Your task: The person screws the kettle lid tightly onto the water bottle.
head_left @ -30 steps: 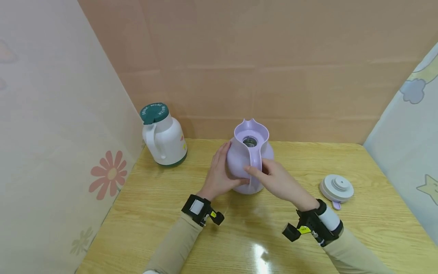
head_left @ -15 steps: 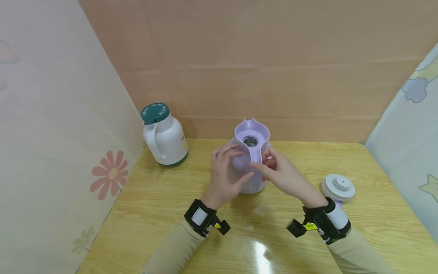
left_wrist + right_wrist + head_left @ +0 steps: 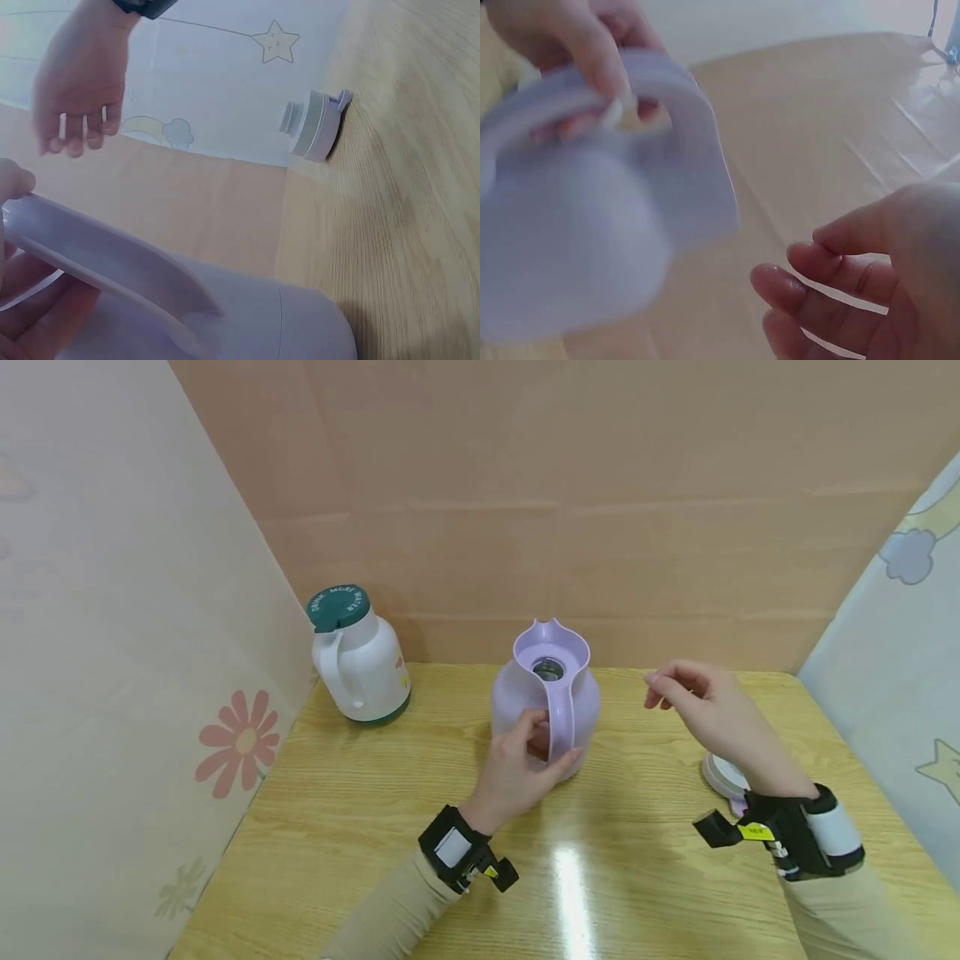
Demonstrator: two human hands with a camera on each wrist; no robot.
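A lilac jug stands upright and lidless at the back middle of the wooden table. My left hand grips its handle, with the fingers through the loop and the thumb on the outer side. In the left wrist view the handle arches over the jug body. My right hand hovers to the right of the jug with loosely curled fingers and holds nothing. The jug's white lid lies on the table at the right, partly hidden behind my right wrist.
A white jug with a green cap stands at the back left corner. Patterned panels wall in the table on the left and right, and a cardboard wall closes the back.
My right hand has let go of the jug and moved up and to the right. My left hand has shifted from the jug's side to grip the handle.
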